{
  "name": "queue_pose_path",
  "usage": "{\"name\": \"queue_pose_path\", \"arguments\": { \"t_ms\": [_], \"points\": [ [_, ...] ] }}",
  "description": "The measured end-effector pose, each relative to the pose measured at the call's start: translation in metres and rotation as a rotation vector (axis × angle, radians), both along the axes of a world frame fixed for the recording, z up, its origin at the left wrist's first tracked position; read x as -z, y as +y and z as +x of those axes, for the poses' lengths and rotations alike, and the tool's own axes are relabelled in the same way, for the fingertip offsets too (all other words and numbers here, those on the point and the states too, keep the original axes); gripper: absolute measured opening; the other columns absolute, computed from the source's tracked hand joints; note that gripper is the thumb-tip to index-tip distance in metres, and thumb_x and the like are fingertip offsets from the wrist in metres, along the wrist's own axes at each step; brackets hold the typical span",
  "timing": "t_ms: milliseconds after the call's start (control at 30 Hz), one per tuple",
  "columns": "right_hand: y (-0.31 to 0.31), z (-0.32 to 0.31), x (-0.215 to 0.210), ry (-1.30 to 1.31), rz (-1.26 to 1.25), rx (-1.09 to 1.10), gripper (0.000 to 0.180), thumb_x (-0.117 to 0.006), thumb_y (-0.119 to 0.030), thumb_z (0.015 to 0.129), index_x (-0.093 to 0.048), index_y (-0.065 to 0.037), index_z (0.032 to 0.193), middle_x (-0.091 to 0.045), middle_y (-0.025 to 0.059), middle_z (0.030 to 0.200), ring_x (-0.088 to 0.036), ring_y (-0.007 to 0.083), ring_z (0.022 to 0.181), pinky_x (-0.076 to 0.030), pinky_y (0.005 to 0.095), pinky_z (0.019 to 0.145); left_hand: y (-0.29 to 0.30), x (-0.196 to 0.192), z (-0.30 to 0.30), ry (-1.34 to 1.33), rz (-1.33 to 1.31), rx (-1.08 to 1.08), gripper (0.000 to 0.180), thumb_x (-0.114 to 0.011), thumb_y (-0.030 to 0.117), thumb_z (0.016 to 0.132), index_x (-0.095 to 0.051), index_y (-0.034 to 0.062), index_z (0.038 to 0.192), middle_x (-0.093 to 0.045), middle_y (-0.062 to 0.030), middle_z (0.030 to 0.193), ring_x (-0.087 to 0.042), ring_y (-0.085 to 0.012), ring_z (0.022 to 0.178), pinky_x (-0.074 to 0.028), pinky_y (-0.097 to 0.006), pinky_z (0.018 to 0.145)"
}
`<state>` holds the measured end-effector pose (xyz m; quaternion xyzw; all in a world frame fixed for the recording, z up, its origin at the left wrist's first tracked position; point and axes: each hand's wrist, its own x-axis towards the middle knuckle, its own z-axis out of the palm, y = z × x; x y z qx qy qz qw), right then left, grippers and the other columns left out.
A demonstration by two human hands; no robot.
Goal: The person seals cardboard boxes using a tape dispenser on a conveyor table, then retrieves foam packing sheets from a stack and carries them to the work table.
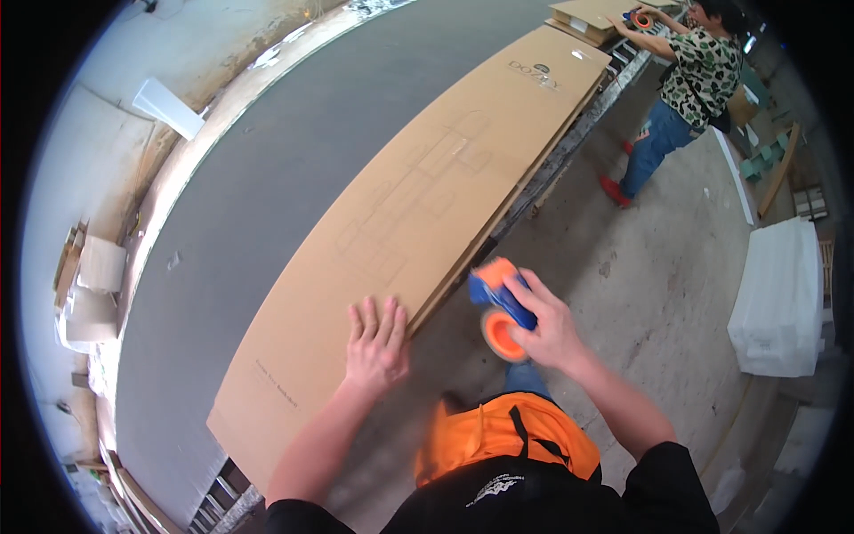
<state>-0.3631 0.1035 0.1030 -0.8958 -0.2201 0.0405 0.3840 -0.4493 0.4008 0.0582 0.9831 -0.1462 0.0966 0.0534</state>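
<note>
Head view is showing the tape dispenser (511, 303), blue with orange, in the air beside the long brown carton (320, 294); its orange roll (495, 332) is hanging at the lower side. The right hand (549, 327) is clasping this dispenser, with fingers and thumb clamped around its body. Left of this grip, the left hand (377, 349) is gripping nothing: it is pressing upon the carton, fingers a little apart. The carton is lying flat, and farther left the dark grey surface (249, 169) is extending. As I judge, the present step is steadying the carton with the dispenser in readiness; the next move would be calling for the dispenser to come to the carton's edge. Beyond the grip, the carton is bearing a dark logo with lettering (540, 76); to its lower left, small print (277, 384) is running, not readable for me. Far beyond, a co-worker (707, 80) is handling another orange roll (643, 20).
</note>
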Motion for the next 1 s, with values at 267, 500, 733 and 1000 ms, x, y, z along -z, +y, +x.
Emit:
{"name": "queue_pose_path", "arguments": {
  "t_ms": [267,500,733,1000],
  "points": [
    [0.162,0.032,-0.094,-0.173,-0.206,-0.226,0.055,-0.064,-0.022,0.072,-0.061,-0.016,0.126,-0.057,0.0161,0.129,-0.063,0.0360,0.103,-0.053,0.0406,0.088,0.018,0.014,-0.028,-0.156,-0.152,-0.012,0.049,-0.067,0.018,0.078,-0.061,0.0004,0.123,-0.060,-0.0169,0.130,-0.053,-0.0389,0.124,-0.030,-0.061,0.111],
    [0.233,0.061,-0.090,0.031,-0.754,-0.427,0.039,-0.062,-0.020,0.066,-0.074,-0.016,0.103,-0.070,0.0174,0.098,-0.067,0.0344,0.093,-0.055,0.0420,0.079,0.016,0.013,-0.024,-0.226,-0.172,0.019,0.044,-0.072,0.012,0.071,-0.067,0.0005,0.113,-0.065,-0.0168,0.122,-0.060,-0.0369,0.116,-0.040,-0.055,0.107],
    [0.159,0.023,-0.065,0.030,-0.710,-0.579,0.032,-0.065,-0.023,0.059,-0.074,-0.013,0.088,-0.067,0.0187,0.086,-0.068,0.0376,0.077,-0.057,0.0443,0.071,0.025,0.018,-0.035,-0.213,-0.136,0.003,0.043,-0.073,0.010,0.067,-0.069,0.0011,0.109,-0.068,-0.0168,0.116,-0.063,-0.0350,0.114,-0.041,-0.053,0.107],
    [0.132,-0.009,-0.019,0.017,-0.686,-0.522,0.034,-0.069,-0.023,0.061,-0.071,-0.009,0.092,-0.065,0.0192,0.094,-0.069,0.0310,0.076,-0.056,0.0404,0.064,0.024,0.020,-0.031,-0.192,-0.159,0.039,0.034,-0.067,0.008,0.075,-0.069,-0.0012,0.108,-0.068,-0.0190,0.116,-0.062,-0.0375,0.114,-0.043,-0.054,0.104]
  ]
}}
